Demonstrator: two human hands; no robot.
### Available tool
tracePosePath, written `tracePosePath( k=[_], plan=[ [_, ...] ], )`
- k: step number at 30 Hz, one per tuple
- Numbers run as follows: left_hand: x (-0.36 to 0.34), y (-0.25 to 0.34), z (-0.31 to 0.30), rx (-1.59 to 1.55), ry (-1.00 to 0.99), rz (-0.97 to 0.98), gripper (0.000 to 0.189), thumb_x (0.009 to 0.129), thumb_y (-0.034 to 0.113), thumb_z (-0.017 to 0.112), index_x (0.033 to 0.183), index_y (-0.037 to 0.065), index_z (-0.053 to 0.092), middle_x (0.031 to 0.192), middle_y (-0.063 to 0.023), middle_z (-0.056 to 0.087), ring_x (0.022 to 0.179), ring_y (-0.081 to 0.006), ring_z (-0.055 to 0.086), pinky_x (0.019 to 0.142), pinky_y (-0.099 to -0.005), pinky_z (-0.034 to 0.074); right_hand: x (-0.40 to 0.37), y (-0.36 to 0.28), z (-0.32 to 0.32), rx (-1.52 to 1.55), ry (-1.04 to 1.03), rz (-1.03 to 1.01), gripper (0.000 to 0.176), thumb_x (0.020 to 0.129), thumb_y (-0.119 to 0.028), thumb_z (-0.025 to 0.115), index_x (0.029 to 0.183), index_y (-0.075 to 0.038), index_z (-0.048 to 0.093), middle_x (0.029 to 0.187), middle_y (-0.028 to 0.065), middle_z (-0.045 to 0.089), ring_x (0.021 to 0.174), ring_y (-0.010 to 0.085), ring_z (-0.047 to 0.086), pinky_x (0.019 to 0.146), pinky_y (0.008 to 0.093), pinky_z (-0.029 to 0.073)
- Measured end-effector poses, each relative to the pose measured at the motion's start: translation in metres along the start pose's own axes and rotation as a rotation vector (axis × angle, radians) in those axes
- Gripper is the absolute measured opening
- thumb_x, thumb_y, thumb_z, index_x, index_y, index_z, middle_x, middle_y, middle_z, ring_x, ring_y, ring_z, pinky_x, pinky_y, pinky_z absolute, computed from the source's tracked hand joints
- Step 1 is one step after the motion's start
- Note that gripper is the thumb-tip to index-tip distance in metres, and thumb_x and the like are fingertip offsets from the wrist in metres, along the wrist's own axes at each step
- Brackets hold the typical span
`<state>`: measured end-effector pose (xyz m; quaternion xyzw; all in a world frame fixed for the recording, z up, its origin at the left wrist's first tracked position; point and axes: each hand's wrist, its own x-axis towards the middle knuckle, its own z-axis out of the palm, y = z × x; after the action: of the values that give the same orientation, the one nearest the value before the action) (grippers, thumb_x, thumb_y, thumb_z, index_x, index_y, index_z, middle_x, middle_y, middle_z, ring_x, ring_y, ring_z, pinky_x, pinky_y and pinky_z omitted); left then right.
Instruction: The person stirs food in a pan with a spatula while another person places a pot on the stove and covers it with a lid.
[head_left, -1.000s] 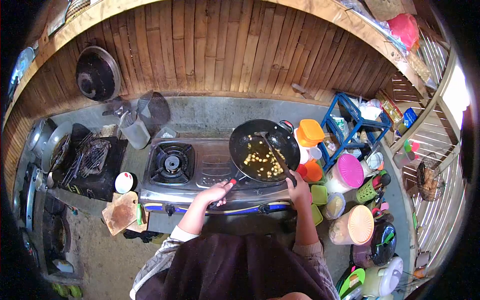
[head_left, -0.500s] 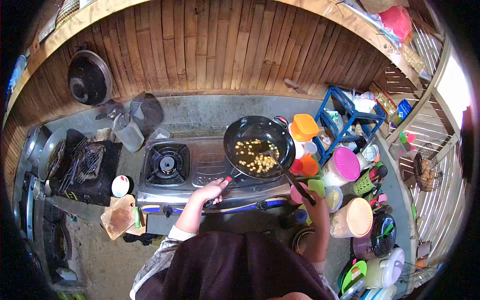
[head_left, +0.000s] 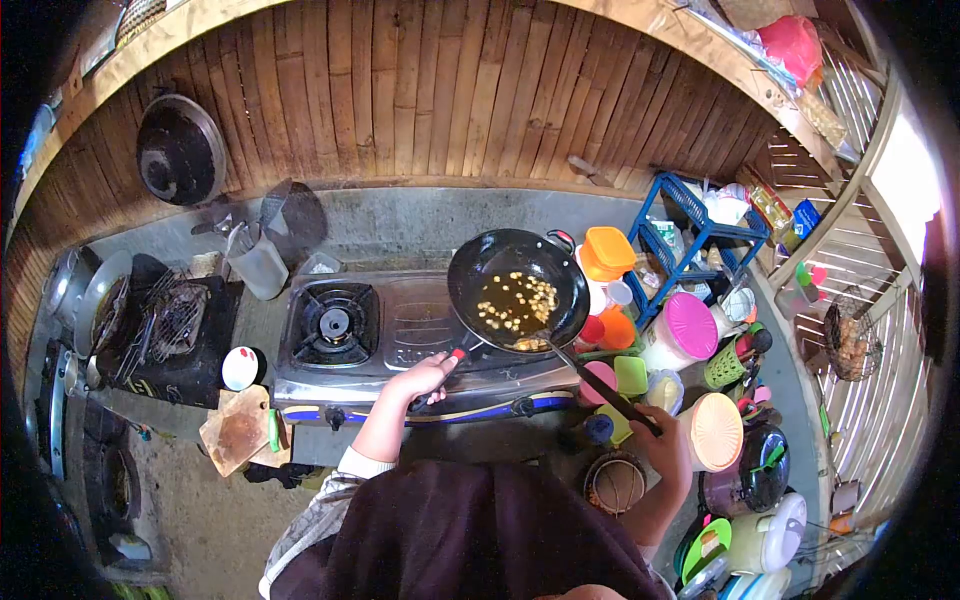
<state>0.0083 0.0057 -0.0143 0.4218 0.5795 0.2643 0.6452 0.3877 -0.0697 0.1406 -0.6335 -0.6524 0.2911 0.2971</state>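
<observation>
A black wok [head_left: 480, 262] sits over the right side of the gas stove [head_left: 420, 378]. Small pale golden pieces [head_left: 538, 292] lie in oil inside it; I cannot make out exactly what they are. My left hand [head_left: 425, 378] is closed around the wok's handle, near its red part. My right hand [head_left: 664, 438] grips the dark handle of a spatula [head_left: 605, 388]. The spatula's blade rests in the near part of the wok, with some pieces on or against it.
A bare burner [head_left: 335, 323] is on the stove's left side. Plastic tubs, including a pink-lidded one [head_left: 690, 327] and an orange one [head_left: 607, 252], crowd the right, by a blue rack [head_left: 650, 235]. Left are a cutting board [head_left: 238, 430] and a grill rack [head_left: 180, 325].
My right hand has moved right and a little toward me, drawing the spatula's blade to the wok's near edge. The pieces have shifted. My left hand stays on the wok handle.
</observation>
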Motion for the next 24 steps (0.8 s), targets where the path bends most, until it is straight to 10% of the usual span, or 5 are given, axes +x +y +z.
tracePosePath(
  k=[22,24],
  plan=[
    [-0.019,0.017,0.005,0.022,0.005,0.002,0.047,0.096,0.034,0.035,0.132,0.005,0.027,0.059,-0.0049,0.049,0.044,-0.0104,0.047,0.036,-0.0225,0.038,0.013,0.027,0.033,-0.069,0.073,-0.135,0.029,0.076,-0.01,0.066,0.104,-0.002,0.061,0.084,0.0109,0.064,0.072,0.0142,0.057,0.065,0.0293,0.044],
    [-0.011,0.011,0.003,0.012,-0.037,0.019,0.047,0.095,0.034,0.035,0.132,0.005,0.027,0.059,-0.0043,0.048,0.044,-0.0103,0.047,0.036,-0.0221,0.038,0.014,0.01,0.04,-0.035,0.007,-0.039,0.031,0.077,-0.013,0.065,0.104,-0.001,0.06,0.095,0.017,0.064,0.094,0.0263,0.06,0.083,0.0344,0.043]
  ],
)
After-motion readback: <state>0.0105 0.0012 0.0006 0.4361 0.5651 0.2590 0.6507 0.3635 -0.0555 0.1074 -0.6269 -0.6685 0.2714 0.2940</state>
